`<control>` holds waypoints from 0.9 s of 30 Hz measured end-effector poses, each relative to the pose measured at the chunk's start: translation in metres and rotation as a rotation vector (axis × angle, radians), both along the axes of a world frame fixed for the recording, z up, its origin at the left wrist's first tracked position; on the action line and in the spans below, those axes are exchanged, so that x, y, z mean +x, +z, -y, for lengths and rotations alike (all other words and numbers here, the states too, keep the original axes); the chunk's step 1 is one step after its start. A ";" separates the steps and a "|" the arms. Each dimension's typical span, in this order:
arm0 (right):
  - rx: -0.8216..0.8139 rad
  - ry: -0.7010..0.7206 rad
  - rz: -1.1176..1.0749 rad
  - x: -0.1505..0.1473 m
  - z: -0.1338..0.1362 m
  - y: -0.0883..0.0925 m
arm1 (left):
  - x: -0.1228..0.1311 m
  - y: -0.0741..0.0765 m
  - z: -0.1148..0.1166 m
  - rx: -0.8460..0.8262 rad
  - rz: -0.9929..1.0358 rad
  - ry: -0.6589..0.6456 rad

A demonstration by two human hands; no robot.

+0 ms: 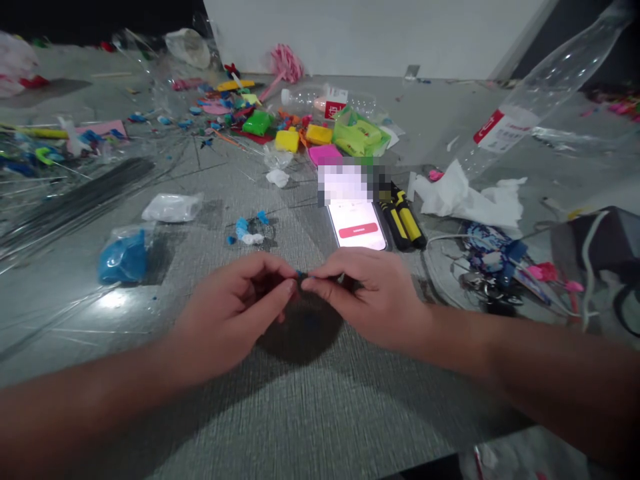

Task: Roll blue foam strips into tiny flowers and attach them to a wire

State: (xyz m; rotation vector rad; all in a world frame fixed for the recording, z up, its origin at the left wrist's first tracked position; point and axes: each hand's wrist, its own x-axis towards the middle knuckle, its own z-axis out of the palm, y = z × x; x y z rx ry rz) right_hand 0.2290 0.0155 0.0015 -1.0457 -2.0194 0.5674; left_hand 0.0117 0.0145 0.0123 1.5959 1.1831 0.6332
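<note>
One small blue bit [299, 274] — between the fingers [274, 299]

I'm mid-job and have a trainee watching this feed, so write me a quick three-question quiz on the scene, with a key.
1. True or false: the smartphone on the table has a dark screen.

2. Which lies just to the right of the smartphone in the picture?
A) blue lump in clear wrap
B) black-and-yellow-handled tool
C) pink tassel

3. Fill in: between the fingertips of the left hand and the right hand shows a tiny ____ piece.

Key: 1. False, its screen is lit. 2. B. 3. Blue.
</note>
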 end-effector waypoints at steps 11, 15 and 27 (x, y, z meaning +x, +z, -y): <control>-0.010 0.039 -0.032 0.000 -0.001 0.002 | 0.000 -0.001 0.000 -0.082 0.078 0.006; -0.057 0.072 -0.027 0.001 0.000 0.004 | 0.000 -0.001 0.000 -0.104 0.066 0.012; -0.121 0.099 -0.119 0.002 0.003 0.004 | 0.000 -0.002 -0.001 -0.112 0.067 -0.030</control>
